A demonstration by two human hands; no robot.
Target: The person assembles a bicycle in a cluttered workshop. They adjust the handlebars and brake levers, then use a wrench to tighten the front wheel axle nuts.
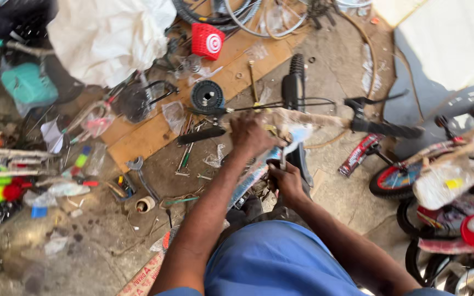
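Left hand (249,135): closed over the wrapped handlebar (303,118).
Right hand (286,181): gripping a thin tool (282,159) at the stem.
Around: red basket (207,41), black spool (207,97), wrench (138,167), small bicycle (434,170) right.

Concrete floor (352,192), dusty and stained. A wooden board (154,131) is laid across the upper centre. On the board are found a black spool (207,97) and a red basket (207,41). A wrench (138,167) and a tape roll (145,204) are seen lower left of centre.

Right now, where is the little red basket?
The little red plastic basket sits at the top of the head view, on the wooden board, beside the white sack.
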